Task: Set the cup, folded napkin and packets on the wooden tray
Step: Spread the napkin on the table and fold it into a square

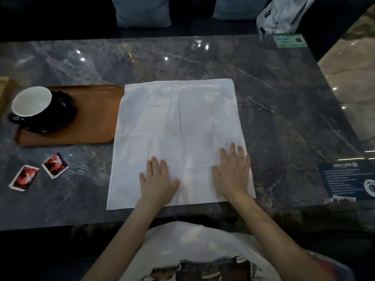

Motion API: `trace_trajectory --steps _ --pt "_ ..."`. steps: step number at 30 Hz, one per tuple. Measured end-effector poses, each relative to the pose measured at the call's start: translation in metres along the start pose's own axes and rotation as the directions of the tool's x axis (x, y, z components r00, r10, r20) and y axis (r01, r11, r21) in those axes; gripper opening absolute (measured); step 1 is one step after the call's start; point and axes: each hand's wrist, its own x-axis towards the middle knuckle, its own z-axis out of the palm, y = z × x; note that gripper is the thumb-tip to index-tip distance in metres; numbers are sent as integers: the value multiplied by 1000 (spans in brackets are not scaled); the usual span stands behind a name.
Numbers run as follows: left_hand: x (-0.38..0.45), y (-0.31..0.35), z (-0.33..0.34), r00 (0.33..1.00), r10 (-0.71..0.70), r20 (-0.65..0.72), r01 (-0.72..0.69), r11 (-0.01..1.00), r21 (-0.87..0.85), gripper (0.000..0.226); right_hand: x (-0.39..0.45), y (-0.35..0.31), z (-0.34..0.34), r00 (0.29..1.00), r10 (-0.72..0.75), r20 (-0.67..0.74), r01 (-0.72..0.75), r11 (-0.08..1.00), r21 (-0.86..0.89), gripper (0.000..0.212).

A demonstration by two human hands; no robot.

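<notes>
Napkin (178, 138) unfolded, long axis front-back; left grip (157, 182) & right grip (233, 175) pressed flat, fingers straight.

Cup (32, 106) on tray (93, 118), left of napkin (178, 122); 2 packets (38, 171) before tray.

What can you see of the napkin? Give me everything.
The napkin is a white cloth, spread out flat and unfolded on the dark marble table, with faint crease lines crossing it. Its left edge lies right beside the wooden tray, at or nearly touching the tray's right rim. The left hand and right hand press flat on its near part, fingers straight. The right hand lies close to its right edge. Its near edge sits close to the table's front edge.
</notes>
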Motion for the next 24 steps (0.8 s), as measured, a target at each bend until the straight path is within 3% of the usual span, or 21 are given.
trace_trajectory --steps 4,9,13,17,21,24 --pt "-2 -3 13 997 14 -81 -15 1000 -18 74 4 -9 15 975 -191 117 190 982 17 81" --pt "-1 -6 14 999 15 -51 -14 1000 25 75 6 -5 26 976 -149 162 154 988 -23 85" --pt "1 -2 -5 999 -12 41 11 1000 25 72 9 -2 16 993 -108 38 109 994 -6 65" --pt "13 5 -39 991 -2 -133 0 1000 -16 49 27 -9 2 990 -89 -111 100 990 101 41" --pt "53 -4 -62 950 31 -309 -70 991 -117 56 54 -26 -5 977 -210 -28 212 966 149 58" --pt "85 -18 -63 945 23 -327 -52 995 -81 62 77 -40 -7 960 -274 51 267 957 113 73"
